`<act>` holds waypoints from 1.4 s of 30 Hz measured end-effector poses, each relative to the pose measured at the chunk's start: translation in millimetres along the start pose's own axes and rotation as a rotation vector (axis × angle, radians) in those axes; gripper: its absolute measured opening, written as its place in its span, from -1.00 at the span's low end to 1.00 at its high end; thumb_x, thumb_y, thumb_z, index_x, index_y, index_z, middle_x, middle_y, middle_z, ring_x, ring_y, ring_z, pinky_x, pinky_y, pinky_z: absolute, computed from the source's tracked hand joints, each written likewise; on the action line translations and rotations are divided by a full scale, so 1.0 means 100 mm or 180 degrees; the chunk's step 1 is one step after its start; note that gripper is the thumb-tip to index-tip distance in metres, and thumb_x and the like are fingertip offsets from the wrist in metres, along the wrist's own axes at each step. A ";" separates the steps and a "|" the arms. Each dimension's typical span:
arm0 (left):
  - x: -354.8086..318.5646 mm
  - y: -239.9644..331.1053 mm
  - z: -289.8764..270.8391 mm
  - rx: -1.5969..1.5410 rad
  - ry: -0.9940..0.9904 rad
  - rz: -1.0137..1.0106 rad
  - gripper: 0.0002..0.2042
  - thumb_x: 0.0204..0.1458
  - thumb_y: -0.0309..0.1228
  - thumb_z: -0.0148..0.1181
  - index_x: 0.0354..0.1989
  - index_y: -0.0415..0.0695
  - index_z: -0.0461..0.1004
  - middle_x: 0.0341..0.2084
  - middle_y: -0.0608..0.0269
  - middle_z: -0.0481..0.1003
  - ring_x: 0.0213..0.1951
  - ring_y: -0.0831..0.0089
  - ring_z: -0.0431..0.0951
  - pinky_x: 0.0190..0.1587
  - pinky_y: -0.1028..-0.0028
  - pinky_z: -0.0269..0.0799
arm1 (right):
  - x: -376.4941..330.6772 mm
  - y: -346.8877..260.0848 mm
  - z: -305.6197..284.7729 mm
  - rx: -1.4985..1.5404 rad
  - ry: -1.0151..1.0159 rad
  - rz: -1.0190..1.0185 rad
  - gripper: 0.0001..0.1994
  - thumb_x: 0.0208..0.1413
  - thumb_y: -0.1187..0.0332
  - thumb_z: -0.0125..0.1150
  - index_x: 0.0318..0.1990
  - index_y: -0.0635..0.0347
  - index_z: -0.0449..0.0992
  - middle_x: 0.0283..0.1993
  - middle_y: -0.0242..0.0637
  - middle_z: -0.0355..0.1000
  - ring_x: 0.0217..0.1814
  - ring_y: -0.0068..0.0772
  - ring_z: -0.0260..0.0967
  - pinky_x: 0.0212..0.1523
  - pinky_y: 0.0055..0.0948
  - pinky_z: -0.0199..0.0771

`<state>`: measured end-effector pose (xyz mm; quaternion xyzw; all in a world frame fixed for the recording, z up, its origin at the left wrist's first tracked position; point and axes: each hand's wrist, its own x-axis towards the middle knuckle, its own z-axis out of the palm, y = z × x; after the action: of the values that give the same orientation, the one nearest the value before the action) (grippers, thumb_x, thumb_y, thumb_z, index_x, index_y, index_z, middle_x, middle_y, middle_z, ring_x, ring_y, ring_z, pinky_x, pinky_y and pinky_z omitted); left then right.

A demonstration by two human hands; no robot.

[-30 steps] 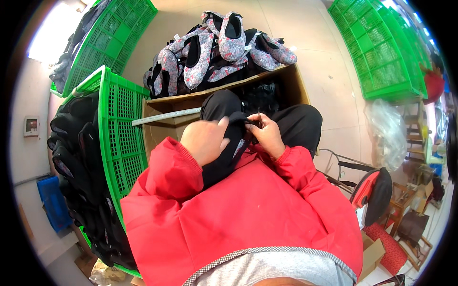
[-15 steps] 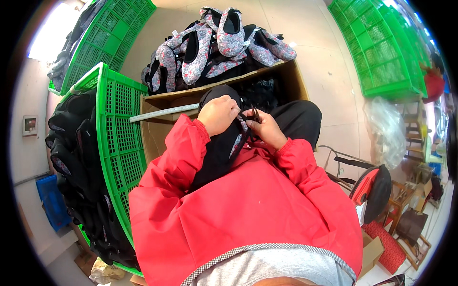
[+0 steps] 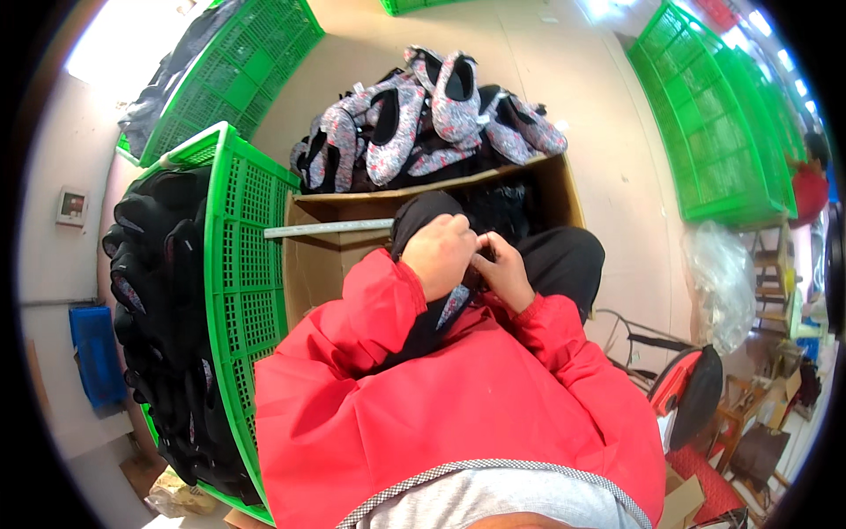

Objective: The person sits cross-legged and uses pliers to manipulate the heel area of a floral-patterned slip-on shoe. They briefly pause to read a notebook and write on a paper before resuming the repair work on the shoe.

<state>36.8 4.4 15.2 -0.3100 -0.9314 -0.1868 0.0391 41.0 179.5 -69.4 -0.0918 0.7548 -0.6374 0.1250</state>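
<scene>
A black slipper (image 3: 453, 305) with a floral patch lies over my lap, partly hidden by my hands and red sleeves. My left hand (image 3: 440, 256) is closed on its upper part, knuckles up. Close beside it, my right hand (image 3: 508, 270) has thumb and forefinger pinched together, touching the left fingers. What sits in that pinch is hidden. Beyond my knees, floral slippers with black linings (image 3: 394, 123) are heaped behind the rim of an open cardboard box (image 3: 432, 187).
A light ruler-like strip (image 3: 329, 228) crosses the box on the left. A green crate (image 3: 249, 256) holding black slippers (image 3: 167, 256) stands at my left. More green crates (image 3: 705, 132) rise at the far right, above a clear plastic bag (image 3: 721, 286). A black-and-red bag (image 3: 692, 392) is nearer.
The whole view has shifted, so things sit lower and further right. My hands have come closer together. The dark pointed snips seen in my right hand before are no longer visible.
</scene>
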 end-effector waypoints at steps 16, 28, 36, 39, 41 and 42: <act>-1.44 0.29 0.01 -0.4338 0.0211 -0.2526 -0.39 0.04 -0.55 0.30 0.29 -0.32 0.22 0.11 0.16 0.41 0.12 0.43 0.42 0.22 0.41 0.30 | -0.05 -0.09 -0.27 0.1615 0.0932 0.0512 -0.91 0.18 0.43 0.22 -0.22 0.07 0.43 -0.45 -0.52 0.38 -0.55 -0.75 0.24 -0.55 -0.73 0.19; -1.33 0.30 -0.30 -0.4192 0.0315 -0.2338 -0.45 0.00 -0.50 0.33 0.22 -0.26 0.35 0.06 0.19 0.48 0.09 0.47 0.44 0.17 0.44 0.34 | -0.07 -0.19 -0.48 0.1795 0.0371 0.0678 -0.74 0.36 0.16 0.00 -0.14 0.15 0.49 -0.20 -0.40 0.46 -0.20 -0.57 0.41 -0.16 -0.54 0.40; -1.25 0.32 -0.18 -0.6392 0.1205 -0.1681 -0.42 0.11 -0.56 0.21 0.32 -0.34 0.18 0.21 0.11 0.35 0.22 0.37 0.36 0.29 0.36 0.22 | 0.01 -0.16 -0.46 0.2924 0.0721 0.0919 -0.74 0.38 0.17 -0.03 -0.26 0.11 0.48 -0.35 -0.39 0.52 -0.37 -0.50 0.52 -0.29 -0.53 0.59; -1.32 0.29 0.02 -0.5413 0.0674 -0.2018 -0.52 0.17 -0.49 0.18 0.26 -0.32 0.27 0.14 0.17 0.41 0.16 0.42 0.40 0.25 0.41 0.28 | 0.05 -0.09 -0.54 0.3049 0.0479 0.1137 -0.73 0.38 0.13 -0.04 -0.28 0.07 0.46 -0.37 -0.41 0.51 -0.37 -0.50 0.52 -0.33 -0.54 0.58; -1.32 0.23 -0.15 -0.4673 0.0033 -0.2517 -0.58 0.17 -0.44 0.19 0.19 -0.31 0.35 0.04 0.21 0.48 0.06 0.47 0.45 0.20 0.41 0.34 | 0.00 -0.05 -0.63 0.2610 0.0074 0.1335 -0.71 0.36 0.08 -0.03 -0.29 0.05 0.45 -0.39 -0.40 0.50 -0.36 -0.51 0.52 -0.45 -0.56 0.55; -1.35 0.21 -0.22 -0.4758 -0.0247 -0.2845 -0.60 0.16 -0.43 0.21 0.16 -0.30 0.37 0.00 0.23 0.50 0.03 0.48 0.46 0.17 0.41 0.36 | -0.03 -0.01 -0.66 0.2393 -0.0157 0.1425 -0.69 0.35 0.05 -0.03 -0.29 0.03 0.45 -0.41 -0.40 0.49 -0.35 -0.51 0.52 -0.51 -0.57 0.54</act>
<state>157.1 -64.7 16.6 0.1339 -0.5997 -0.7363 -0.2833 23.5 241.9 -58.1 0.1107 0.4684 -0.8226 0.3027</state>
